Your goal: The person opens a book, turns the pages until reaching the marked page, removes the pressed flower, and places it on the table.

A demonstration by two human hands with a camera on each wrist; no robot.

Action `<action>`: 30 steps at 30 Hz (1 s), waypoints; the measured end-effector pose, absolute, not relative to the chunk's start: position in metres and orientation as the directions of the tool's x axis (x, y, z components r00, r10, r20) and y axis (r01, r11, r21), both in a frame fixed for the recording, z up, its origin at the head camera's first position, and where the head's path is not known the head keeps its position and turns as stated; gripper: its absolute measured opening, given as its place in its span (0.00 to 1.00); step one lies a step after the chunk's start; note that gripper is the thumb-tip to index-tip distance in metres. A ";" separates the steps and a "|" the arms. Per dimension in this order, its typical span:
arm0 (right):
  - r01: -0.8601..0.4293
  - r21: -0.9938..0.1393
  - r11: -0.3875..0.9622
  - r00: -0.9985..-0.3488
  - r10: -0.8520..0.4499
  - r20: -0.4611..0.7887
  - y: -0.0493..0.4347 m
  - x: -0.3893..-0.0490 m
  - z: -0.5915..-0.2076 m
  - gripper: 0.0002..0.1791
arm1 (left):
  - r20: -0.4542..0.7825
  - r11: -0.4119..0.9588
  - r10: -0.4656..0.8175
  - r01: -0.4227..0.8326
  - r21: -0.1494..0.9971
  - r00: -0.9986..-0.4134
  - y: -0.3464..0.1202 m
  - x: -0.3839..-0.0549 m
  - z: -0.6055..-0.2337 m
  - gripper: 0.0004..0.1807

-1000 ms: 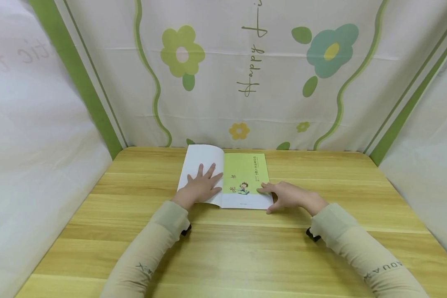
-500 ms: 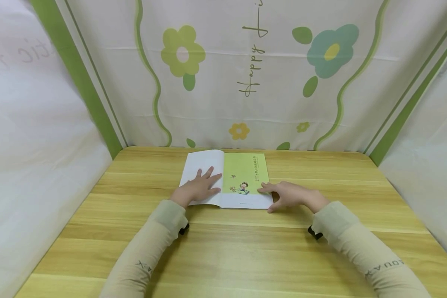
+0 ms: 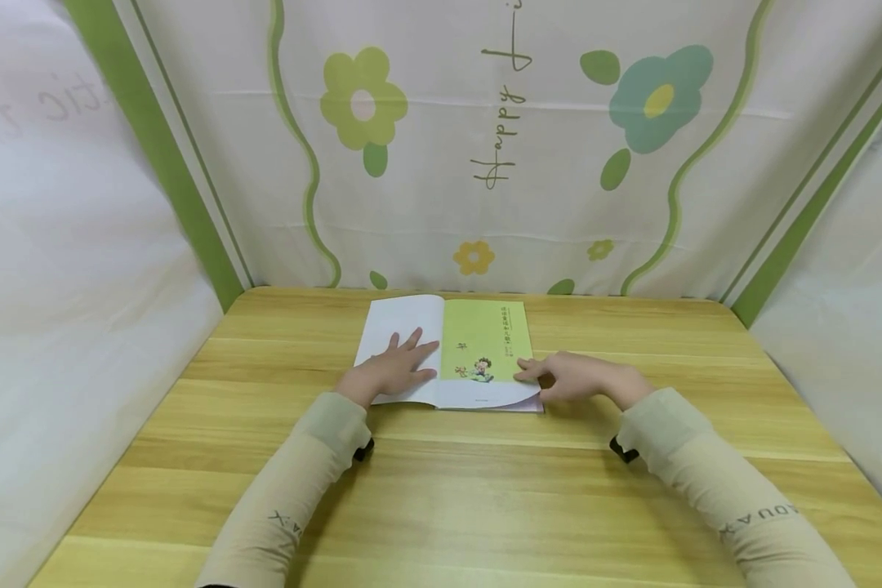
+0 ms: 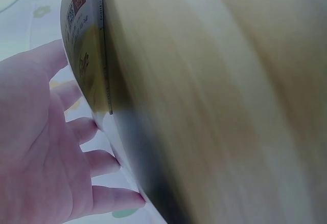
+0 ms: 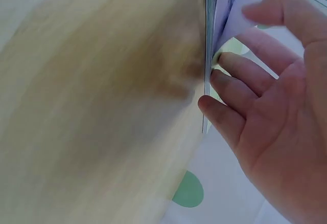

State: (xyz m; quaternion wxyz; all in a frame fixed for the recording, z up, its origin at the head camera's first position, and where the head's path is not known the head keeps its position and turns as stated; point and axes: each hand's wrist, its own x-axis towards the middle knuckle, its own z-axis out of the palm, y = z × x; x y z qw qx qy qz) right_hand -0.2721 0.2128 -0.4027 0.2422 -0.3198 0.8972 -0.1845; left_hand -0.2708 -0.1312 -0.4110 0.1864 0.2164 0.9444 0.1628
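Note:
An open book (image 3: 393, 320) lies near the far edge of the wooden table. Its left side is a white page; the right one is a green title page (image 3: 474, 327) with a cartoon child and a white lower band. My left hand (image 3: 388, 373) lies spread and flat on the white page, whose outer edge stands slightly off the table. At the lower right corner, my right hand (image 3: 576, 377) pinches the green page between thumb and fingers, and that corner is lifted. In the right wrist view, the thumb (image 5: 281, 12) is beside the bent page, fingers along the book's edge.
The wooden tabletop (image 3: 456, 498) extends on all sides of the book. A white curtain (image 3: 426, 204) with printed flowers hangs right behind the table's far edge, and white cloth walls (image 3: 81, 269) flank it at left and right.
The white page's far edge has come down as my left hand pressed and slid slightly left. My right thumb has moved up and in, lifting the green page's lower right corner.

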 end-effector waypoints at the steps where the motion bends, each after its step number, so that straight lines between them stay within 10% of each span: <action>1: -0.491 -0.489 0.721 -0.679 -0.668 -0.303 0.213 -0.273 -0.403 0.28 | -0.279 0.851 0.471 0.349 0.392 -0.837 -0.131 -0.271 -0.411 0.36; 15: -0.465 -0.506 0.727 -0.822 -0.567 -0.060 0.212 -0.271 -0.403 0.16 | -0.271 0.834 0.490 0.354 0.424 -0.829 -0.129 -0.270 -0.408 0.36; 30: -0.213 -0.723 0.658 -0.901 -0.419 -0.116 0.184 -0.269 -0.398 0.51 | -0.275 0.841 0.475 0.340 0.421 -0.836 -0.130 -0.271 -0.408 0.36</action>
